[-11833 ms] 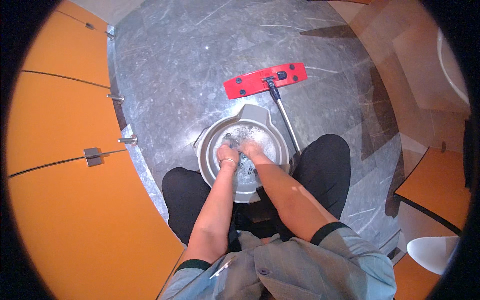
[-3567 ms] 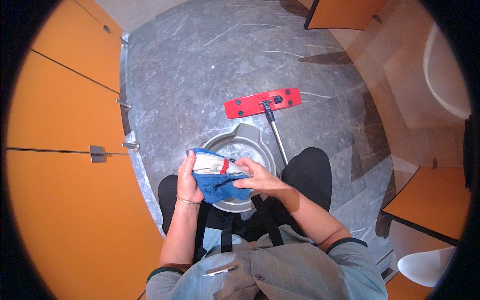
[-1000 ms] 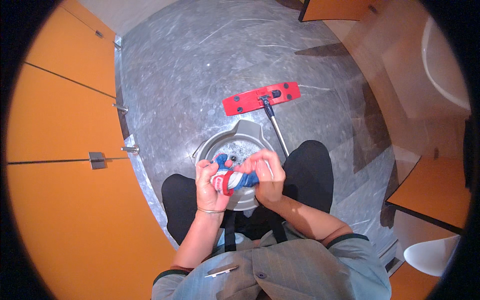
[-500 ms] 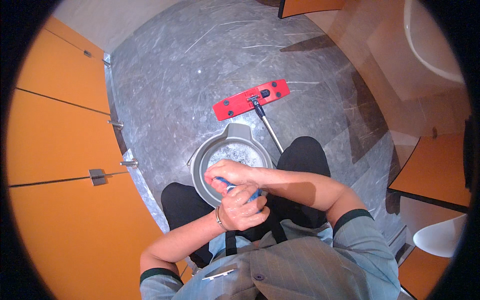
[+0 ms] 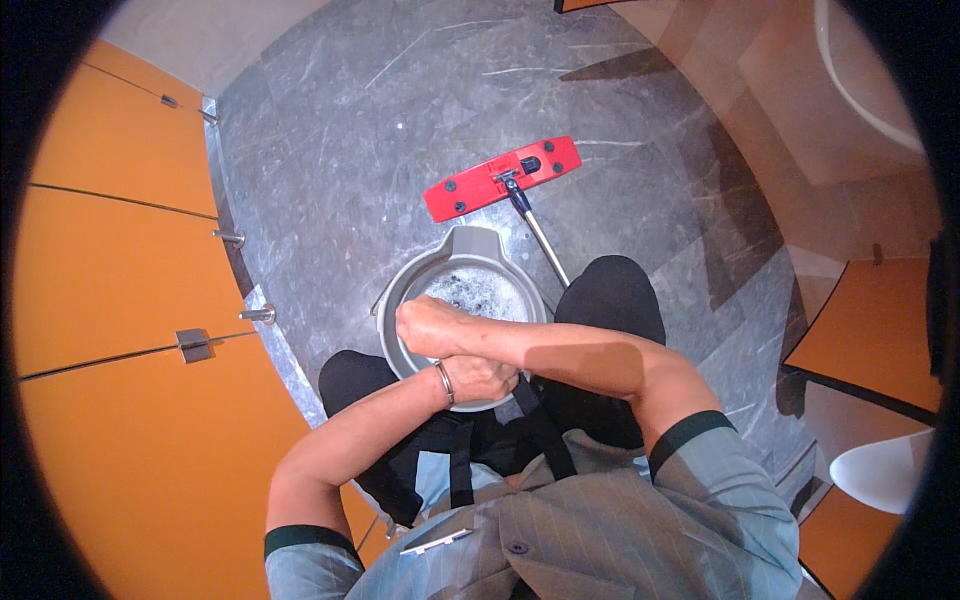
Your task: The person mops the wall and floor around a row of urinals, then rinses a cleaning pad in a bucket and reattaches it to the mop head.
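My forearms cross over a grey bucket (image 5: 478, 243) that holds foamy water (image 5: 487, 290). The right hand (image 5: 430, 326), a closed fist, is above the bucket's left side. Just below it, nearer to me, is my left hand (image 5: 482, 379), also closed, with a metal bracelet on its wrist. A wet blue cloth showed between the two hands a moment ago; my fingers and wrists now hide it. Beyond the bucket lies a flat mop with a red head (image 5: 503, 178), its metal handle (image 5: 545, 245) running back beside my right knee.
Orange panels (image 5: 120, 270) with metal feet line the left side. White basins (image 5: 880, 472) and orange partitions (image 5: 868, 330) stand at the right. The floor (image 5: 340, 180) is grey marble-look tile. My knees flank the bucket.
My hands have turned against each other: the right fist has rolled over to the left, the left hand has gone lower under the right forearm. The blue cloth has gone out of sight.
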Tool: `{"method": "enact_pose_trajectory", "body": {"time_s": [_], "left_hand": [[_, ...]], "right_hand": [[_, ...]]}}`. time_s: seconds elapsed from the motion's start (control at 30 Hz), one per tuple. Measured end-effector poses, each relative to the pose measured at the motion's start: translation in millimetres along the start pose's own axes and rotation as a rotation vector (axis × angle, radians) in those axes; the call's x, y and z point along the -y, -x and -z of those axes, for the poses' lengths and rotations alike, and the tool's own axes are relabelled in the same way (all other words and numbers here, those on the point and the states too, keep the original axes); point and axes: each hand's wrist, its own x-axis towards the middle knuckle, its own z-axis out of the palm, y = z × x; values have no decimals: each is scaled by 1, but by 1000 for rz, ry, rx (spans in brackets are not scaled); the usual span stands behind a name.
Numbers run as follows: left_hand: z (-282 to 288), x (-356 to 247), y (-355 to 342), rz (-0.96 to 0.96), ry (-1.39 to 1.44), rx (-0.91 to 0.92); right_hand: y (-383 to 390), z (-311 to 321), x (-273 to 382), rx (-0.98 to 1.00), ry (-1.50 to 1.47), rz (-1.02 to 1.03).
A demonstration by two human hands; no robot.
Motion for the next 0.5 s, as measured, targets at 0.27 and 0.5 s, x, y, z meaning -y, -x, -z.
{"method": "enact_pose_trajectory", "body": {"time_s": [0.27, 0.5], "left_hand": [[-21, 0, 7, 773, 1133, 457], [-9, 2, 5, 431, 620, 323]], "right_hand": [[3, -15, -4, 80, 153, 74], [0, -5, -5, -253, -70, 89]]}}
